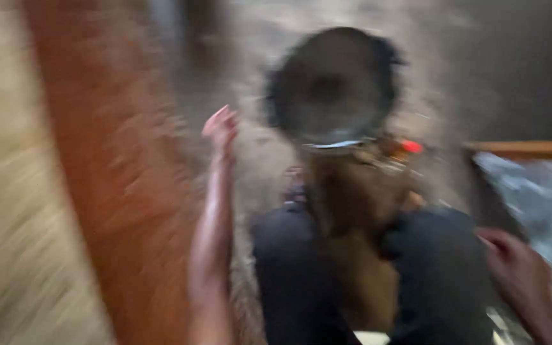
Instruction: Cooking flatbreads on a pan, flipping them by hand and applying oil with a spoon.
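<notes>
Everything here is badly blurred. Your left hand (pixel 220 128) is raised, fingers stretched out and together, holding nothing. The round dark pan (pixel 331 86) sits just to its right, apart from it, on the gritty ground (pixel 429 76). Your right hand (pixel 517 271) is low by the right edge, fingers curled loosely; you cannot tell whether it grips anything. Your dark-clad knees (pixel 301 275) lie between both hands, below the pan.
</notes>
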